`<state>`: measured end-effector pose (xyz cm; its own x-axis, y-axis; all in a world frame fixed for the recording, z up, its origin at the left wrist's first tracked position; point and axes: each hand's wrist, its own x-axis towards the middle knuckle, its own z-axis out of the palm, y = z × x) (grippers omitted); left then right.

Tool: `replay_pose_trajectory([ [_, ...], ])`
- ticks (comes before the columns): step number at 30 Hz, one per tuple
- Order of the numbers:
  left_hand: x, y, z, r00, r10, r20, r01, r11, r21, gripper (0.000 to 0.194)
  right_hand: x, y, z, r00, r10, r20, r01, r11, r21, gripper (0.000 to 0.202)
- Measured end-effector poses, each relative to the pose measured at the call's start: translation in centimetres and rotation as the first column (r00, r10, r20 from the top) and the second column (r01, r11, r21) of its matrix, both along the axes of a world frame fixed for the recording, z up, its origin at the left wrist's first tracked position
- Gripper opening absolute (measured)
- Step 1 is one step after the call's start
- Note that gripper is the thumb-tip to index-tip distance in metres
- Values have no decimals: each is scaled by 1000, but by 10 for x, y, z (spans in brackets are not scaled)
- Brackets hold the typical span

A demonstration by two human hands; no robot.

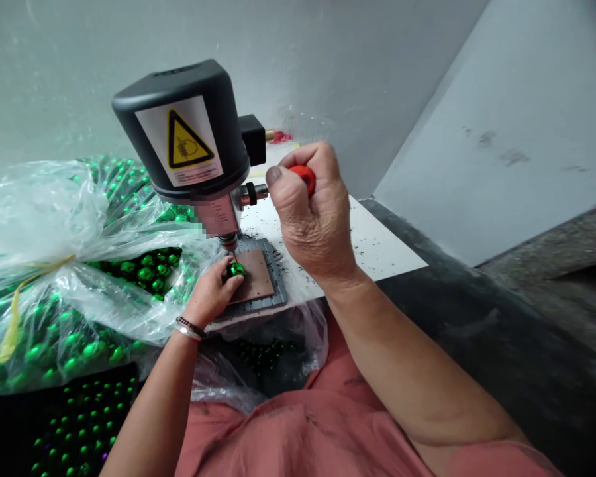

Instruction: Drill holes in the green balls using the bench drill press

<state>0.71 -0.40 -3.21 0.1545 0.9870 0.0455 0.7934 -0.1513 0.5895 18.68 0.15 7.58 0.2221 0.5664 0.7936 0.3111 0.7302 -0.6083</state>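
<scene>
A drill press (179, 132) with a black housing and a yellow warning sticker stands over a wooden block (254, 277) on a grey base plate (277, 285). Between the thumb and fingers of my left hand (213, 288) is a shiny green ball (237, 269), held at the block's left side, right under the drill bit. The bit's tip meets or nearly meets the ball's top. My right hand (318, 212) is wrapped round the red knob (304, 177) of the press's lever, to the right of the housing.
Clear plastic bags (79, 291) of green balls lie at the left. More green balls (89, 417) are at the lower left. Dark shavings dot the white board (372, 245). An open plastic bag (278, 351) with small green balls hangs below the board's front edge. Walls stand behind.
</scene>
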Motion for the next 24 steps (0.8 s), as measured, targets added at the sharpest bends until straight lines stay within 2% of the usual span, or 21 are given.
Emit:
replay_pose_trajectory([
  [4,-2,0,-2,945,148,290,-106,982,-157,42,0,-2,1,1000,-8,7,8,1000,-25,20],
  [6,-3,1,-4,922,179,345,-116,974,-194,41,1,-4,2,1000,-17,23,19,998,-57,21],
  [12,-1,4,-1,927,216,307,-160,967,-198,48,2,-5,2,996,-53,69,57,997,-60,22],
  [16,6,7,2,956,220,193,-185,965,-184,53,2,-5,2,996,-51,68,56,996,-68,22],
  [18,8,9,3,968,201,148,-174,969,-178,54,2,-5,2,997,-43,60,47,996,-71,23],
  [24,11,10,6,974,174,142,-140,966,-219,56,3,-8,-1,998,-47,50,51,997,-65,19],
])
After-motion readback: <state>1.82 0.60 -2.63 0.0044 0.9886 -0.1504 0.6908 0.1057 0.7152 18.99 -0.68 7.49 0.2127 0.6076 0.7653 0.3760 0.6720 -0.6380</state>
